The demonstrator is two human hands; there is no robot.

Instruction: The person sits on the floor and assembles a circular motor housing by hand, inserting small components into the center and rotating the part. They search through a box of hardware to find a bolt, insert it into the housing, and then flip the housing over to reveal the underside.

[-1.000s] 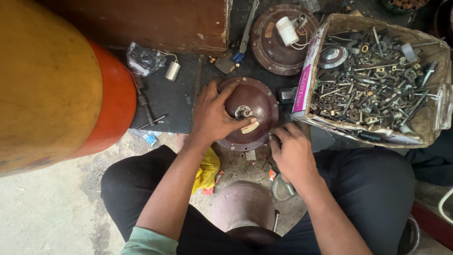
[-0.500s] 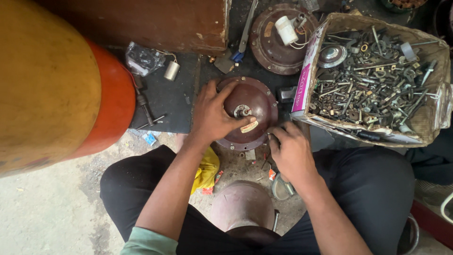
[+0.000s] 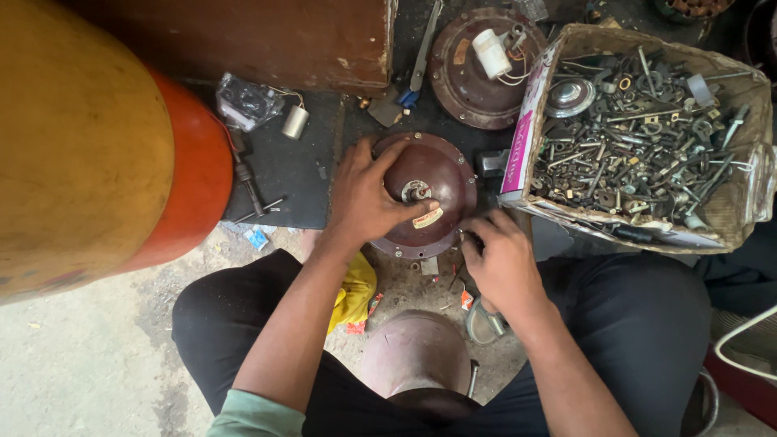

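Note:
A round dark-brown motor housing (image 3: 441, 174) with a metal shaft (image 3: 417, 193) at its centre lies on the floor in front of me. My left hand (image 3: 364, 198) rests flat on its left side, fingers spread over the dome, thumb near a small yellow-red label (image 3: 427, 218). My right hand (image 3: 502, 263) sits at the housing's lower right rim, fingers curled downward; whatever it grips is hidden under the fingers.
A cardboard box (image 3: 518, 137) full of screws, bolts and springs stands at the right. Another round brown cover (image 3: 473, 77) with a white capacitor (image 3: 491, 53) lies behind. A yellow-and-orange cylinder (image 3: 97, 146) fills the left. A black mat (image 3: 283, 174) holds small parts.

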